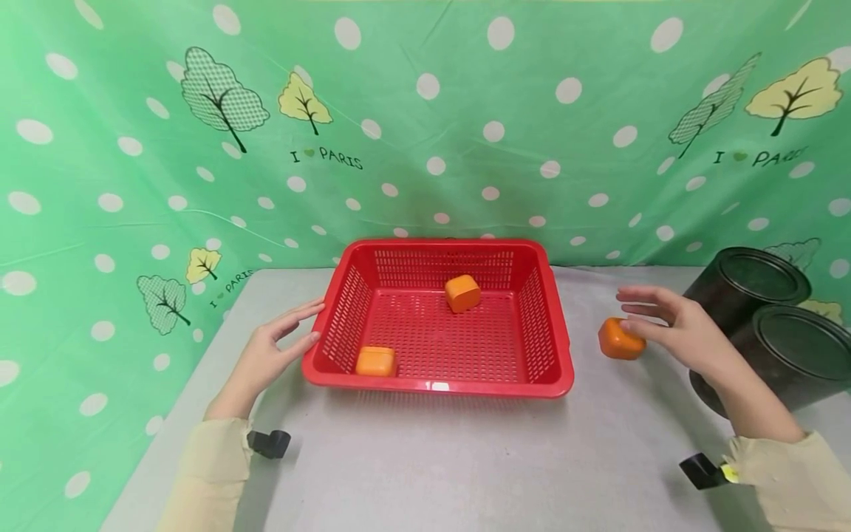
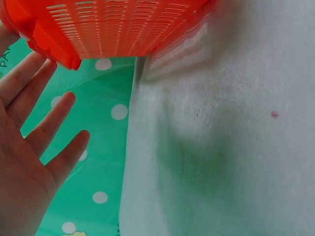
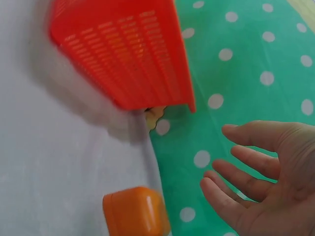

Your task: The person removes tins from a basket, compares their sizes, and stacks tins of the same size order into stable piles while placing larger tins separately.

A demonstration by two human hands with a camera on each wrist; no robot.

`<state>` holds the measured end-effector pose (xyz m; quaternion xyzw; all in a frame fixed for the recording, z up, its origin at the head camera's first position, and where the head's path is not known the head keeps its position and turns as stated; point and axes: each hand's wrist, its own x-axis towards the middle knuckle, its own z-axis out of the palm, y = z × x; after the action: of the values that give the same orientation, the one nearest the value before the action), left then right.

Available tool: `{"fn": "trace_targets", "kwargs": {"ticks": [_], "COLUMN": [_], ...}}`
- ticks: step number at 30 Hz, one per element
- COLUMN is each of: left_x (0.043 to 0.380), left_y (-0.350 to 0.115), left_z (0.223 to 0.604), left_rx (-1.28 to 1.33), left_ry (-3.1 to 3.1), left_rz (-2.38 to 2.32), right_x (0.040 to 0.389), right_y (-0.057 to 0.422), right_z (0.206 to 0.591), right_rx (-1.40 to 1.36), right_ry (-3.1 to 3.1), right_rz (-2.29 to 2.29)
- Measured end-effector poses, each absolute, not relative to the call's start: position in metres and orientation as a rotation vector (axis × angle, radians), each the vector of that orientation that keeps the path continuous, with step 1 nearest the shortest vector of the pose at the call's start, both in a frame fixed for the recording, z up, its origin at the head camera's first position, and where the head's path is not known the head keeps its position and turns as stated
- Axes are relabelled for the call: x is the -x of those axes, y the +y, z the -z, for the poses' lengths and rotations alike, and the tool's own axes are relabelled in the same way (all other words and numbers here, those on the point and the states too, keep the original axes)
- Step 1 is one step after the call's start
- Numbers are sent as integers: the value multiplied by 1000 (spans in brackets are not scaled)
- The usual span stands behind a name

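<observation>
A red plastic basket [image 1: 439,386] with slotted sides stands on the table. Inside it are two small orange rounded blocks, one block [image 1: 377,361] in the near left corner and another block [image 1: 462,293] towards the back. My left hand [image 1: 269,353] is at the basket's left rim, fingers extended, fingertips right at the edge. To the right of the basket, a third orange block [image 1: 621,339] sits on the table. Over it hovers my right hand [image 1: 681,329], its thumb overlapping the block in the head view. In the right wrist view its spread fingers [image 3: 246,182] hold nothing.
Two dark cylindrical cans [image 1: 758,284] stand at the right end of the table, close behind my right forearm. A pale grey cloth covers the tabletop [image 1: 425,465]. Green dotted fabric [image 1: 465,133] hangs along the back and left side.
</observation>
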<state>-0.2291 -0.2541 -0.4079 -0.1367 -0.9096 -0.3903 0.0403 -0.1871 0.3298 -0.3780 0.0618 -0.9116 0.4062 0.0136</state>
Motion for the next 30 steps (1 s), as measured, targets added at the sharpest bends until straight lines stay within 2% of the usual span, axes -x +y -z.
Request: {"fn": "trace_targets", "kwargs": {"ticks": [12, 22, 30], "left_x": [228, 229, 229], "left_y": [-254, -254, -254], "left_z": [408, 409, 409], "left_rx": [413, 411, 418], "left_ry": [-2786, -2785, -2776], "left_rz": [1210, 1216, 1224], "right_x": [182, 181, 187], "right_y": [306, 283, 291], "right_z": [361, 349, 357], "right_rx": [-311, -290, -186], "right_ry": [-2750, -2767, -2811], "right_rz": [-1410, -1467, -1413]}}
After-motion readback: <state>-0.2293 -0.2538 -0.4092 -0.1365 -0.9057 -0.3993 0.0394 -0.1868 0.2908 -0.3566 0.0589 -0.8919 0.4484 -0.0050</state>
